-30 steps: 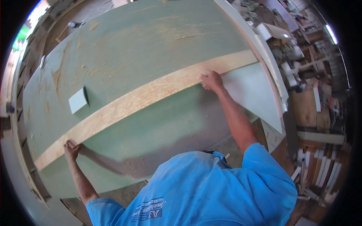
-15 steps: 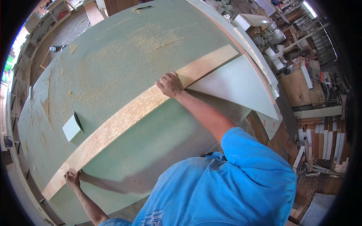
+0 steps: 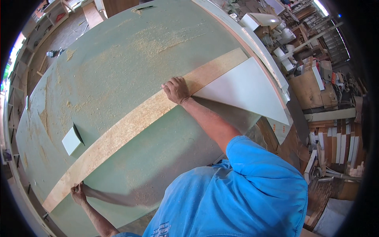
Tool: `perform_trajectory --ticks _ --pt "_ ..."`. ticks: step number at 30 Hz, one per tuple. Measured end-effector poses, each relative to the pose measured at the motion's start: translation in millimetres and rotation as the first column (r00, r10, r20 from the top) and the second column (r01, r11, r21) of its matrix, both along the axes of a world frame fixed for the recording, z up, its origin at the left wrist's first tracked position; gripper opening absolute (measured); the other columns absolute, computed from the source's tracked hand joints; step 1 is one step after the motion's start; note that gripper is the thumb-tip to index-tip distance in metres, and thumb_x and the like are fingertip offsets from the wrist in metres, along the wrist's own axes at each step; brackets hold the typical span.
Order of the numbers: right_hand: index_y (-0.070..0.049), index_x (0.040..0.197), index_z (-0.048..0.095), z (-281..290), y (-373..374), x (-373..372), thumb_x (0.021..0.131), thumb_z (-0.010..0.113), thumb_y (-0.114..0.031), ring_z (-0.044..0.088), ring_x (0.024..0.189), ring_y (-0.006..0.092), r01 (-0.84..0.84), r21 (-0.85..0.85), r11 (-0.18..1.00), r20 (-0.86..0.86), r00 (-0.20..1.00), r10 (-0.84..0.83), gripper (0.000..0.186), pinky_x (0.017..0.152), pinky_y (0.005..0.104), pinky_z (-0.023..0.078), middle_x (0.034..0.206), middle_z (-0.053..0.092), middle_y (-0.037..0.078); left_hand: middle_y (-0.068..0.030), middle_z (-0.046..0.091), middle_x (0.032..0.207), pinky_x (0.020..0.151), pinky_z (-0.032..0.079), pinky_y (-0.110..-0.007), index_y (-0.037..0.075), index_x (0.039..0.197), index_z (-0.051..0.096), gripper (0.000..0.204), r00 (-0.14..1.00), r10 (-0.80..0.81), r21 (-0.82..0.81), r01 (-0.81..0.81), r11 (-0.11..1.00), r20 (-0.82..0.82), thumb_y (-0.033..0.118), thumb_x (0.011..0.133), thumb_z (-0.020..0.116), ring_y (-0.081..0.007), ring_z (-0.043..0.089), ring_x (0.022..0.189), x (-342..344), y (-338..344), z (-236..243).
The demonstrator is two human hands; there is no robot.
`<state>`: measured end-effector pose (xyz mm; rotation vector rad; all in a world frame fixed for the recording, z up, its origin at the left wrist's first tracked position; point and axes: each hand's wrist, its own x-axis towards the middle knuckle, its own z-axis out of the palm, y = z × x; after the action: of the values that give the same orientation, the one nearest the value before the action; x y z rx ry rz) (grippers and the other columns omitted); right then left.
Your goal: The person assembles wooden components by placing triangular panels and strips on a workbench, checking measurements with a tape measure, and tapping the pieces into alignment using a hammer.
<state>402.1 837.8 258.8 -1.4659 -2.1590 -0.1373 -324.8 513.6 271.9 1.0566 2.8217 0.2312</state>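
Note:
A long, pale wooden board (image 3: 126, 128) lies diagonally over a large green-grey tabletop (image 3: 118, 71). My right hand (image 3: 176, 90) grips it beyond its middle, with fingers bent over the far edge. Near the board's lower left end, my left hand (image 3: 78, 192) is closed at the near edge, fingertips against the wood; the undersides of its fingers are hidden. A white wedge-shaped panel (image 3: 246, 91) lies along the board's right part.
Sawdust (image 3: 158, 41) is scattered over the tabletop. Left of the board sits a small pale block (image 3: 72, 140). A dark slim tool (image 3: 145, 7) lies at the far edge. Stacked boards (image 3: 339, 146) and a cluttered workbench (image 3: 312, 93) stand to the right.
My left hand has shifted slightly right and down, from over the board's near edge to against it. The board's right end now sits closer to the white panel. My right hand keeps its grip.

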Motion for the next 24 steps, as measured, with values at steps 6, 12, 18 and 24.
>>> perform_trajectory --ticks 6,12,18,24 --pt "-0.007 0.084 0.069 -2.2 0.4 -0.1 0.098 0.063 -0.028 0.062 0.088 0.0284 0.015 0.014 1.000 0.000 1.000 -0.015 0.026 0.088 0.0459 0.044 0.085 0.063 0.010 -0.0153 0.071 0.106 0.088 0.050 -0.044 0.004 0.098 0.069 0.061 1.000 -0.008 0.027 0.008 1.000 -0.010 0.057 0.072 0.087 -0.0329 0.066 0.102 0.6 1.4 -1.5" --pt "-0.006 0.082 0.068 -1.5 2.5 2.6 0.098 0.064 -0.026 0.062 0.087 0.0287 0.014 0.056 0.998 -0.023 1.000 -0.013 0.025 0.087 0.0457 0.045 0.083 0.063 0.010 -0.0145 0.070 0.106 0.088 0.051 -0.044 0.003 0.099 0.070 0.064 0.999 -0.024 0.013 0.024 1.000 -0.039 0.058 0.071 0.087 -0.0324 0.067 0.102 0.8 -0.2 -4.6" --pt "-0.007 0.084 0.069 2.1 2.2 1.2 0.099 0.060 -0.028 0.062 0.091 0.0287 0.015 -0.023 1.000 0.016 1.000 -0.014 0.027 0.090 0.0461 0.044 0.088 0.064 0.011 -0.0142 0.071 0.106 0.089 0.051 -0.043 0.003 0.101 0.071 0.064 0.998 -0.024 0.050 0.027 0.998 -0.064 0.057 0.071 0.088 -0.0312 0.067 0.102 10.0 -2.4 -3.0" --pt "-0.008 0.090 0.066 1.0 3.3 -0.5 0.102 0.055 -0.030 0.061 0.095 0.0281 0.062 -0.041 0.997 0.098 0.993 -0.058 0.027 0.090 0.0450 0.044 0.093 0.064 0.011 -0.0135 0.073 0.106 0.090 0.052 -0.041 0.003 0.104 0.071 0.064 1.000 -0.016 0.092 0.015 0.996 0.007 0.055 0.071 0.089 -0.0296 0.068 0.102 12.5 -4.7 -2.9"
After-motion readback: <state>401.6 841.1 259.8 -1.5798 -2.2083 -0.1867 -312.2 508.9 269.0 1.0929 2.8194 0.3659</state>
